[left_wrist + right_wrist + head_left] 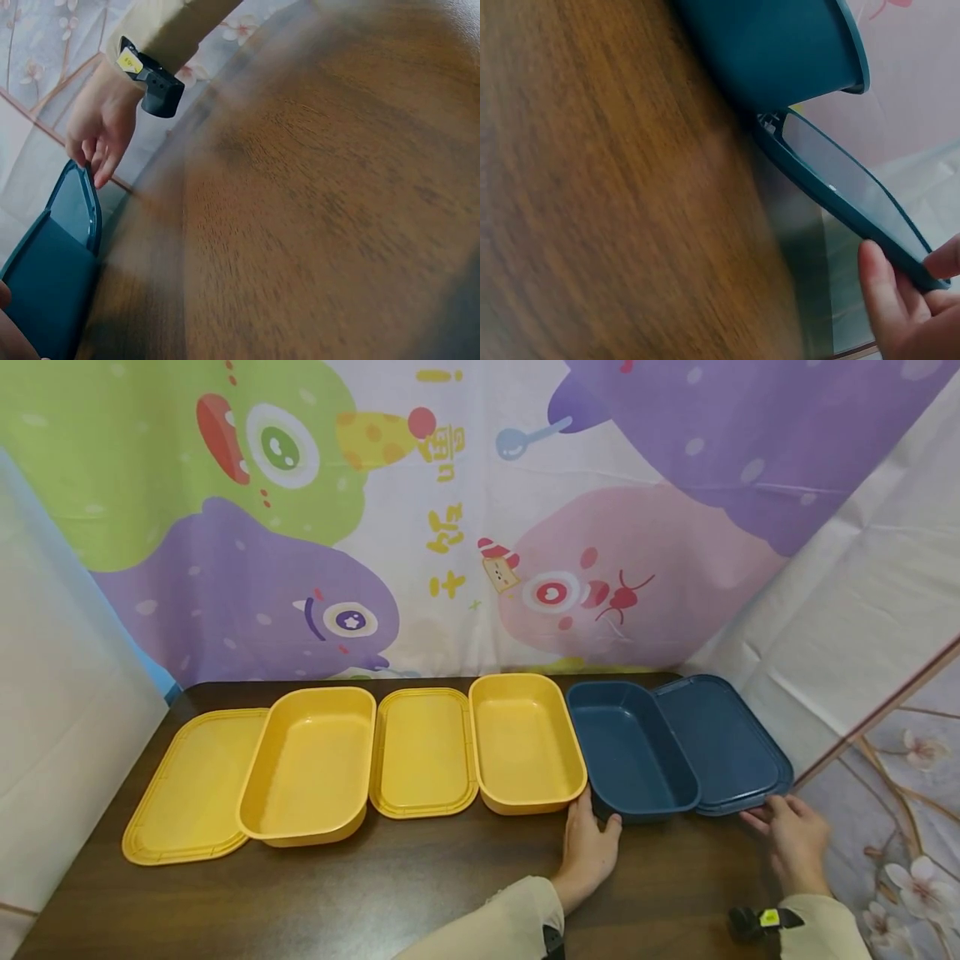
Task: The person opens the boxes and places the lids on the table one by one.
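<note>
A dark blue food container (630,752) stands without a cover on the table. My left hand (588,847) holds its near left corner, thumb at the front wall; the other fingers go into the narrow gap beside a yellow container (525,743) and are partly hidden. At the far right, my right hand (798,839) pinches the near right corner of a blue lid (723,747). In the right wrist view the lid (840,199) slants up from the table toward those fingers (881,289). Its left edge lies close against the blue container, partly covered by the rim.
Left of the blue pieces stand a yellow lid (423,752), a larger yellow container (311,768) and another yellow lid (195,785), all in one row on the brown table (360,902). A printed curtain (450,635) hangs behind; a white panel (862,635) borders the right.
</note>
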`<action>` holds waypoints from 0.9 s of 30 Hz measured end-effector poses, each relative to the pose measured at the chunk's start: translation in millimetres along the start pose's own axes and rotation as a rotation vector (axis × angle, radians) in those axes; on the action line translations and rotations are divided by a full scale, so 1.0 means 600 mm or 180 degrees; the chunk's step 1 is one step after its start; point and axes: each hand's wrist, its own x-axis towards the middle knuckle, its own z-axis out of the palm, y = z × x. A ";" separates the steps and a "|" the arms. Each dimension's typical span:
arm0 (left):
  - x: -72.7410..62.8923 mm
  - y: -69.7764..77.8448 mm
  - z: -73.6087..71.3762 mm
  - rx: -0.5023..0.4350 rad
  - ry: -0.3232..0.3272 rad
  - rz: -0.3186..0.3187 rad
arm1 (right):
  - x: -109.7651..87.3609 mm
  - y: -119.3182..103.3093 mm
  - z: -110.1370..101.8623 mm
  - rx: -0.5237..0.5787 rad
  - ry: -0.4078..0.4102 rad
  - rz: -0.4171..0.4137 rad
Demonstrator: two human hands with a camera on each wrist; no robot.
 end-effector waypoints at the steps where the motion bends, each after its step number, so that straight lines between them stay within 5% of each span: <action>1: 0.000 0.000 0.000 0.0014 0.0001 0.0008 | 0.001 0.000 -0.001 -0.0052 -0.0028 0.0014; 10: -0.001 -0.003 -0.001 0.0023 -0.0024 0.0024 | 0.018 0.003 -0.013 -0.0657 -0.0380 0.0170; 27: -0.001 -0.001 0.000 0.0072 -0.0026 0.0042 | 0.043 0.013 -0.006 -0.1520 -0.0350 0.0113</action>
